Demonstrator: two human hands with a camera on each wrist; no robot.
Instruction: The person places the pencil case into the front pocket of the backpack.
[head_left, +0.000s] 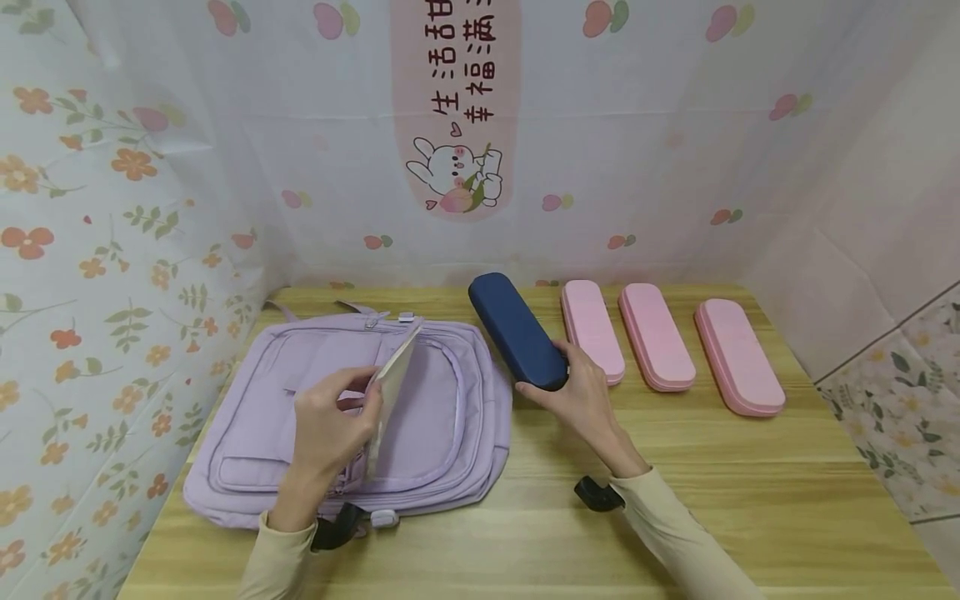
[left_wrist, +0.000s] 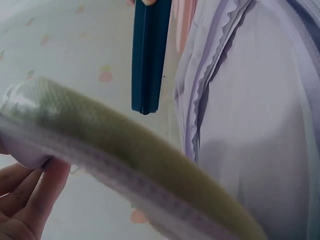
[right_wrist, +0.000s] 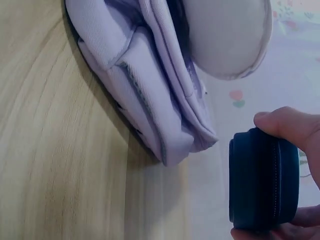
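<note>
A lilac backpack lies flat on the table at the left, its rounded front compartment open. My left hand pinches the edge of the compartment's flap and holds it raised; its pale lining shows in the left wrist view. To the right of the backpack, my right hand grips the near end of a navy blue zippered pencil case, thumb on one side and fingers on the other. In the right wrist view the case appears end-on, apart from the backpack's side.
Three pink cases, a left one, a middle one and a right one, lie side by side on the wooden table. A patterned cloth hangs behind the table, and a floral one at the left.
</note>
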